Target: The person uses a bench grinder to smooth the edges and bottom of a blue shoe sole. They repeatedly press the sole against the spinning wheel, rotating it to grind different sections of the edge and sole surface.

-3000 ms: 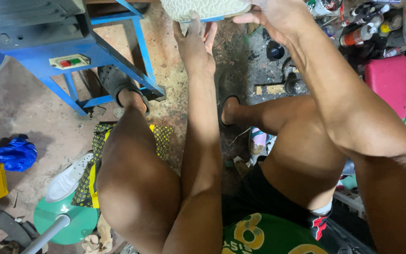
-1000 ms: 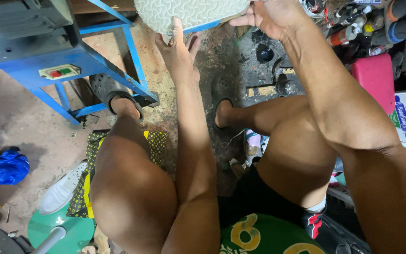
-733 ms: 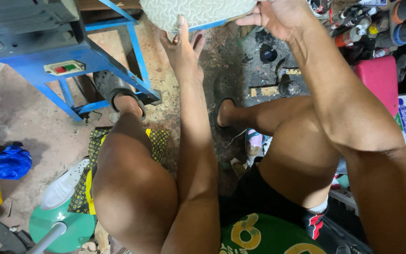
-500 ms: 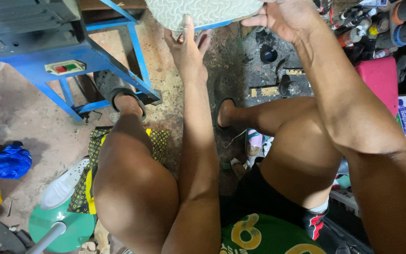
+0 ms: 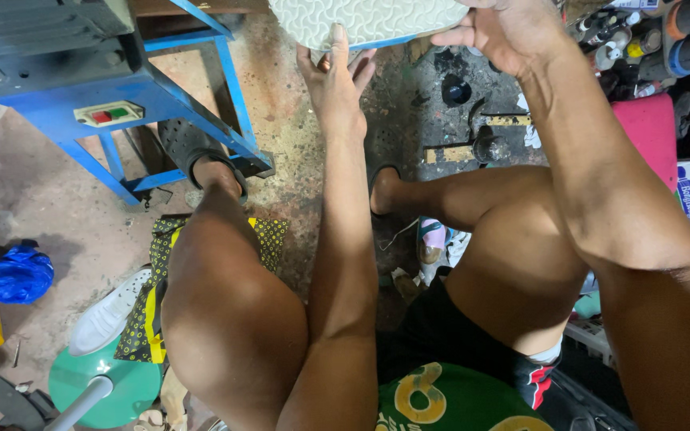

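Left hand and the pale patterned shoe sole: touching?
Touching. The head view shows the left hand with fingertips pressed against the underside of the shoe sole, no gap visible; the right hand grips its other end.

The shoe sole [image 5: 369, 17] up top looks like pale rubber, matt, with a wavy moulded tread all over it, and both the left hand [image 5: 335, 84] and right hand [image 5: 513, 36] are on it. The blue stand [image 5: 81, 88] is painted metal, a bit scuffed, semi-gloss. The floor [image 5: 297, 144] is rough bare concrete, stained and blotchy, with dark glossy-looking spatters further right. The blue bag [image 5: 16, 274] is crinkly shiny plastic. The white shoe [image 5: 109, 313] looks like smooth leather or a fake version of it. The green stool seat [image 5: 105, 383] is smooth hard plastic. The black shorts [image 5: 441, 335] are soft matt cloth.
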